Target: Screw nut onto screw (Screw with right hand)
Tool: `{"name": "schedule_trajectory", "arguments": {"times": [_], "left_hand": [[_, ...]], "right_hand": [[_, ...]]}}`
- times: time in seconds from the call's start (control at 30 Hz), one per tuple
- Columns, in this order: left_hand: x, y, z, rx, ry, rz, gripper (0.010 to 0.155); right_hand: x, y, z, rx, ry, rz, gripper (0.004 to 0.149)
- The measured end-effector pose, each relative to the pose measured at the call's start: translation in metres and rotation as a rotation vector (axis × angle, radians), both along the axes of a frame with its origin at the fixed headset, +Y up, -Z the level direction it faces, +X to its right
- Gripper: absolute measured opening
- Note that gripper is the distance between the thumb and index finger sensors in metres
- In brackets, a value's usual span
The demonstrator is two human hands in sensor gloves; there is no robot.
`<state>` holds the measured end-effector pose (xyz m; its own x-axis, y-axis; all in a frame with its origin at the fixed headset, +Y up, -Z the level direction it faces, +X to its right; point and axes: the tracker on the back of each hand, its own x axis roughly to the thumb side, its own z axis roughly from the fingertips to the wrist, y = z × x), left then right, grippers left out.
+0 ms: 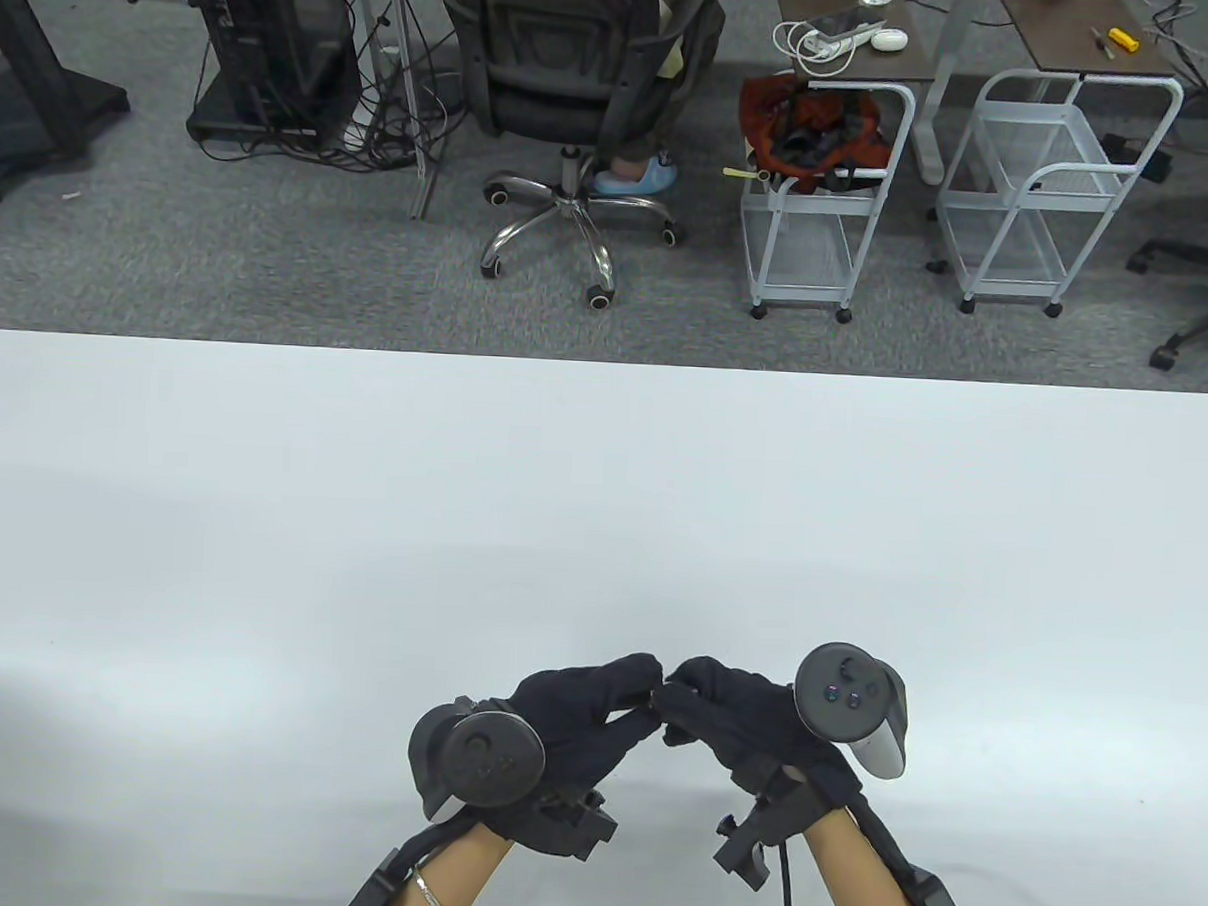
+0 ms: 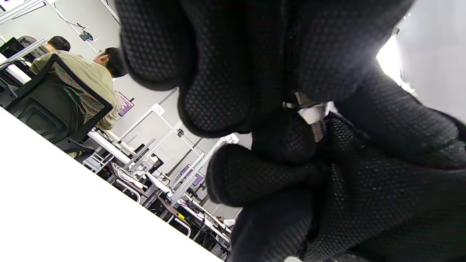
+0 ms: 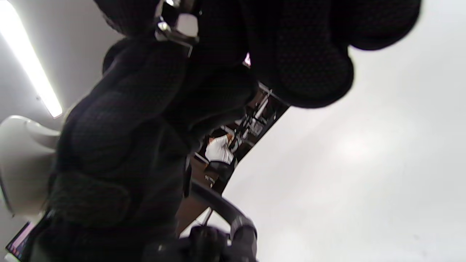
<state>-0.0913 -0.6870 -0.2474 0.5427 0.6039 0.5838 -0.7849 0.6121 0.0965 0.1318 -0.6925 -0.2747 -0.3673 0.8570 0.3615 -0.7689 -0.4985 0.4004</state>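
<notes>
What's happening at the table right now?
Both gloved hands meet fingertip to fingertip low over the white table. The left hand and right hand pinch small metal parts between them: a nut sits on a threaded screw in the left wrist view. Which hand holds which part, and how far the nut is threaded, cannot be told.

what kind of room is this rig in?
Looks like a shared office or lab workspace. Beyond the white table the table view shows grey carpet, a black swivel chair and white wire carts; the left wrist view shows people seated at desks.
</notes>
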Motion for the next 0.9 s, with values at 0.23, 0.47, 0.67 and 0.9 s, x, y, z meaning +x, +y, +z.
{"name": "schedule_trajectory", "arguments": {"times": [0.23, 0.47, 0.67, 0.9], "left_hand": [[0.0012, -0.0014, -0.0006, -0.014, -0.008, 0.004, 0.043], [0.002, -0.0001, 0.0005, 0.004, -0.015, -0.004, 0.043], [0.0019, 0.0002, 0.0013, 0.021, 0.002, -0.032, 0.043], [0.003, -0.0006, 0.0015, 0.017, -0.001, -0.033, 0.043]], "right_hand": [[0.0013, -0.0006, 0.001, 0.037, -0.093, -0.028, 0.049], [0.0008, -0.0037, 0.002, 0.037, -0.167, -0.079, 0.047], [0.0012, -0.0025, -0.0001, -0.014, -0.027, -0.001, 0.05], [0.0009, -0.0045, 0.0008, 0.016, -0.103, -0.044, 0.049]]}}
